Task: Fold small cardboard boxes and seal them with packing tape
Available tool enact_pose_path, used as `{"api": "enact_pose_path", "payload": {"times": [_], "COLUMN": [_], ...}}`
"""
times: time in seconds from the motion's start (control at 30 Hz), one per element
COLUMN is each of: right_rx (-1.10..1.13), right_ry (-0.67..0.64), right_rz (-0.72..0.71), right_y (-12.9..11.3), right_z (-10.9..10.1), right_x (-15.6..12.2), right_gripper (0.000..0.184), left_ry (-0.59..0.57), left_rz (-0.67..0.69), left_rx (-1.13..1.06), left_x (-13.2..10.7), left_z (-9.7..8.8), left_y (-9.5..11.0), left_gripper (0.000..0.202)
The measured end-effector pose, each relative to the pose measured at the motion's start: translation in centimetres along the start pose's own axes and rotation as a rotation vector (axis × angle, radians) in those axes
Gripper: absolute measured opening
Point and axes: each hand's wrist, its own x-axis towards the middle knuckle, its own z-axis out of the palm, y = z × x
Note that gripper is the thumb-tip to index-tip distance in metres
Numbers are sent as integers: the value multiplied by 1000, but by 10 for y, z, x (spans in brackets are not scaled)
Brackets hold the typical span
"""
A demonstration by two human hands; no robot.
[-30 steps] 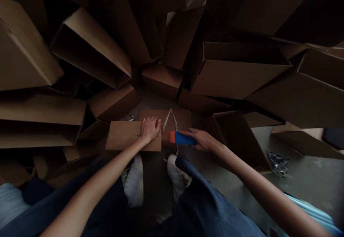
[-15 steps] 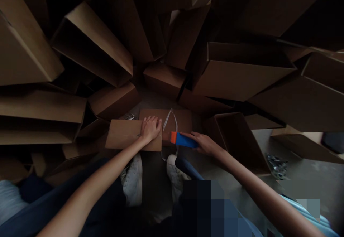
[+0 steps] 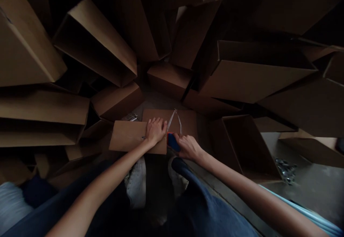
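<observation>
**Down low: left hand flat on cardboard, right hand clamped on a blue tool**

Person stands over the floor (image 3: 309, 190), arms reaching down and forward. Dim light; detail is poor.

Left hand (image 3: 156, 130): palm down, fingers spread and laid flat on the near right corner of a flat cardboard piece (image 3: 126, 140). Grips nothing, only presses. The piece runs out to the left of this hand.

Right hand (image 3: 188, 146): fingers wrapped tight around a blue tool (image 3: 173, 142). Most of the tool is hidden in the fist; a sliver of orange-red shows at its left end. The tool sits between the two hands, just beside the right edge of the flat piece. Cannot tell whether it touches the cardboard.

Beyond both hands: a second flat cardboard (image 3: 188, 122), partly tucked under the first. A white strap (image 3: 174, 119) lies across it in a narrow loop, running back towards the gap between the hands.

Below the hands: white shoes (image 3: 135, 185), dark blue trousers.

Right of the right hand: an open box (image 3: 249, 147) on its side, mouth up. Farther right, a heap of shiny metal bits (image 3: 286, 169) on the floor, too small to identify.

All around, beyond and left of the hands: stacked boxes (image 3: 99, 40), brown, open, tilted at many angles.
</observation>
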Motion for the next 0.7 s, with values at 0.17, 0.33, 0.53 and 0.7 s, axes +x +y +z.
{"api": "enact_pose_path", "payload": {"times": [0.17, 0.33, 0.53, 0.7], "right_rx": [19, 91, 87, 87], "right_ry": [-5, 7, 5, -6], "right_rz": [120, 196, 197, 156], "right_y": [-35, -42, -29, -2], "right_z": [5, 9, 5, -11], "right_x": [8, 12, 18, 32], "right_gripper": [42, 42, 39, 53], "left_ry": [-25, -27, -46, -38], "left_rz": [-4, 23, 24, 27], "left_rx": [-14, -36, -56, -56], "left_x": [2, 2, 2, 2], "left_z": [3, 4, 0, 2], "left_y": [-3, -6, -6, -6], "left_gripper": [35, 36, 36, 37]}}
